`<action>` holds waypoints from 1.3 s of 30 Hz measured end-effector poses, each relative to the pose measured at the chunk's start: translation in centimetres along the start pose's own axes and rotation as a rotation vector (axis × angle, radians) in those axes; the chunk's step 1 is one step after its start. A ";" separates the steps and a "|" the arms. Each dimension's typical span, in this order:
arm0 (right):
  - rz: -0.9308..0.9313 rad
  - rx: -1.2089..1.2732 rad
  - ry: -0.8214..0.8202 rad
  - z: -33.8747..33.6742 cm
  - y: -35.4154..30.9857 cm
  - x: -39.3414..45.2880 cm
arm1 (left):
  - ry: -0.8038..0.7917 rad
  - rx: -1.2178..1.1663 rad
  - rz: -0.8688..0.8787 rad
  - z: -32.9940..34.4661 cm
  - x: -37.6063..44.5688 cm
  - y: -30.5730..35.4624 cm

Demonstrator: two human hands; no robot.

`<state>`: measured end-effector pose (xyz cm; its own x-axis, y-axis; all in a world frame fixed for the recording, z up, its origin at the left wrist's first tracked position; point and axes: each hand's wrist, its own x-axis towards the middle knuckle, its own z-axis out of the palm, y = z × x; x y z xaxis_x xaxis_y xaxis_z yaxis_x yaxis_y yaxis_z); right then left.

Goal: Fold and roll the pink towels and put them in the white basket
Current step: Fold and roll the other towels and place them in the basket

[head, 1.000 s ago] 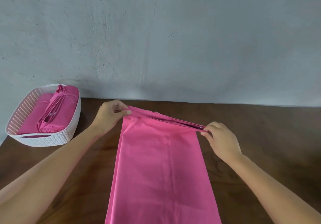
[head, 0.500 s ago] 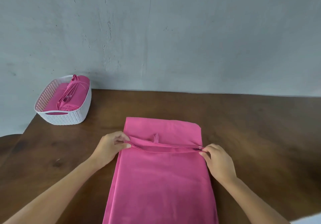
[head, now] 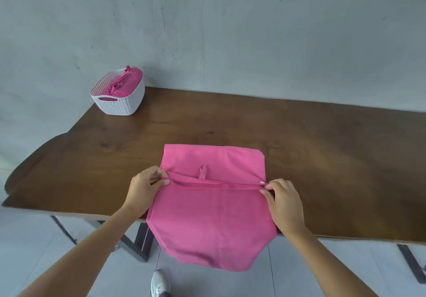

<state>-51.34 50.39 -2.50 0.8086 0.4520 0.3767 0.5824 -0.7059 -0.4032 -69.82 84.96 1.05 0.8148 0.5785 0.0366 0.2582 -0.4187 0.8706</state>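
Your left hand (head: 147, 187) and right hand (head: 282, 198) each pinch a corner of the pink towel (head: 214, 216), folded edge mid-tabletop, near end hanging off. Risk: uneven pull skews the fold, or overhang drags it off. 1 towel already in white basket (head: 119, 102), far left. Dark wood tabletop (head: 322, 140), grey wall, pale floor.

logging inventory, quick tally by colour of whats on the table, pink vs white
pink: 2, the pink towel being folded and the rolled towel in the basket
white: 1, the white basket
total: 3
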 end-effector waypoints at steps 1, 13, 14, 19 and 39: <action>-0.015 0.002 -0.003 -0.2 0.2 -0.6 | 0.023 0.009 -0.006 0.2 -1.0 0.2; -0.052 0.019 0.025 -4.2 -0.2 -7.4 | 0.004 0.044 -0.039 -0.4 -8.7 1.6; -0.061 0.017 0.026 -4.5 -0.5 -8.0 | -0.003 0.049 -0.034 -0.7 -9.3 1.7; -0.089 -0.025 0.035 -6.3 -2.5 -11.5 | -0.016 0.040 -0.006 -3.1 -12.0 2.2; -0.101 -0.208 0.105 -16.4 -15.8 -19.9 | -0.003 -0.188 0.163 -14.5 -20.9 4.9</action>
<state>-78.02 43.60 10.09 0.7274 0.4746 0.4956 0.6216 -0.7617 -0.1828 -93.09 81.03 11.68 0.8396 0.5115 0.1832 0.0220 -0.3689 0.9292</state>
